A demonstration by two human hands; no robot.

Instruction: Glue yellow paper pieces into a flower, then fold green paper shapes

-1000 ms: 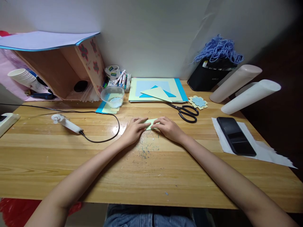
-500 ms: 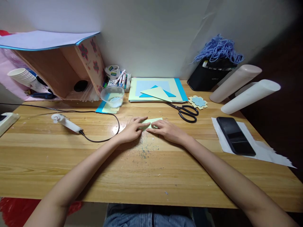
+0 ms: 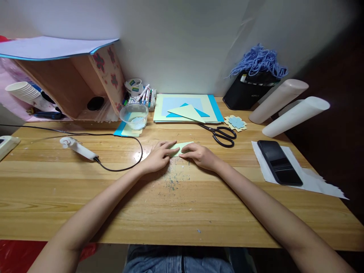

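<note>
A small pale green piece of paper [image 3: 177,148] lies flat on the wooden table, between both hands. My left hand [image 3: 158,156] rests on its left part, fingers spread and pointing right. My right hand [image 3: 200,156] is at its right part, with thumb and index fingertips close together at the paper's lower edge. Fingers hide parts of the paper. Behind it lie black-handled scissors [image 3: 224,136], their blades partly under a pale triangle on a stack of coloured sheets [image 3: 216,109].
Around the table [image 3: 159,212] stand a glue gun [image 3: 79,148] with a black cord, a clear bowl [image 3: 134,116], markers [image 3: 145,95], a layered paper flower [image 3: 236,122], a phone [image 3: 280,163] on tissue, two white rolls [image 3: 295,116] and an open box [image 3: 106,76]. Paper scraps lie before the hands.
My right hand's fingertips have shifted slightly on the paper, and more of its middle shows. The whole view has moved a little. My left hand stays on the paper.
</note>
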